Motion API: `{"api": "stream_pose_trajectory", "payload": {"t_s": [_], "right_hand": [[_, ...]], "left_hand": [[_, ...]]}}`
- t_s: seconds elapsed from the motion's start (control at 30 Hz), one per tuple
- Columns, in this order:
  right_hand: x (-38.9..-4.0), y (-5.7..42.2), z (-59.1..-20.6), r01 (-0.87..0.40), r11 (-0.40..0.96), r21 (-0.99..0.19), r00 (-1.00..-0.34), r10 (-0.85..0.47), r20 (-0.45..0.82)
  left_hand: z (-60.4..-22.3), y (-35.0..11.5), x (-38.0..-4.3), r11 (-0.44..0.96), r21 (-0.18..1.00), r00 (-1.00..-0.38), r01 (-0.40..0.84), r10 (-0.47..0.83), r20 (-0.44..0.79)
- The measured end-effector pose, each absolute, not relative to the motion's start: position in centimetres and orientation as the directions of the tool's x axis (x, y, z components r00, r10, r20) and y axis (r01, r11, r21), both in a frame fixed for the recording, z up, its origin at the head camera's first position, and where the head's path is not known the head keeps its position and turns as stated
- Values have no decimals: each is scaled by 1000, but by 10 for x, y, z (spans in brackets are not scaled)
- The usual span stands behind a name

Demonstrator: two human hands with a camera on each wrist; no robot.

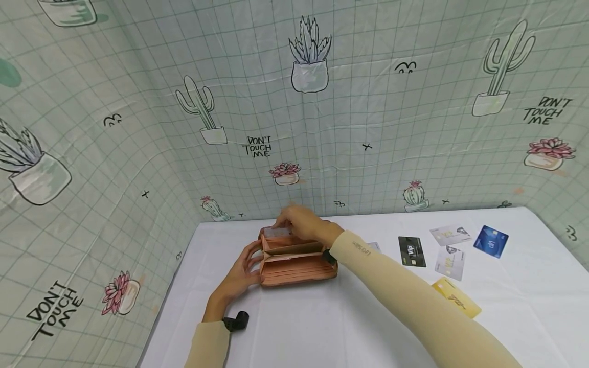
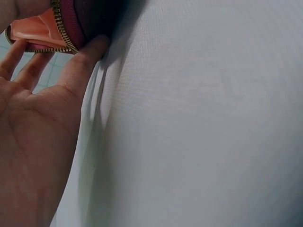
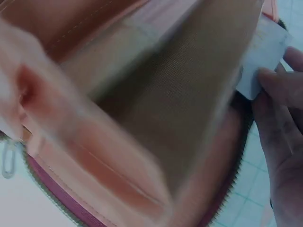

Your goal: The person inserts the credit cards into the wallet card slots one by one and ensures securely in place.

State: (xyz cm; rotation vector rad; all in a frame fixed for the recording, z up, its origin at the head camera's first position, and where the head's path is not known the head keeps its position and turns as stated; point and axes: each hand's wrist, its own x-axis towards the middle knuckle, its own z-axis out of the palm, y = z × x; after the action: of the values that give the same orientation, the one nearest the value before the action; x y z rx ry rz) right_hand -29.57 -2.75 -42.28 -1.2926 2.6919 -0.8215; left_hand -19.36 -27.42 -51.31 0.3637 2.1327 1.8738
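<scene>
While our right hand pinches a pale card between thumb and fingers at the far side of the wallet, our left hand grips the wallet's left end, fingers partly bent. The wallet sits open on the bench. We judge the card light, stiff and slick, best held by its edge; the wallet looks soft and apt to sag, best steadied by its ends, clear of the zip. The patterned cloth rises close behind; we have more room nearer us, left of the loose cards.
</scene>
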Motion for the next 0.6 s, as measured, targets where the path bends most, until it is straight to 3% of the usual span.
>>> {"api": "stream_pose_trajectory", "payload": {"t_s": [0.23,0.6], "right_hand": [[-297,-29,-428,-742,504,-443,-619,-769,162],[-302,-17,-439,-744,448,-495,-588,-791,168]], "left_hand": [[-513,-274,-194,129,992,-930,3,364,-45],[-512,-275,-195,150,989,-932,6,358,-49]]}}
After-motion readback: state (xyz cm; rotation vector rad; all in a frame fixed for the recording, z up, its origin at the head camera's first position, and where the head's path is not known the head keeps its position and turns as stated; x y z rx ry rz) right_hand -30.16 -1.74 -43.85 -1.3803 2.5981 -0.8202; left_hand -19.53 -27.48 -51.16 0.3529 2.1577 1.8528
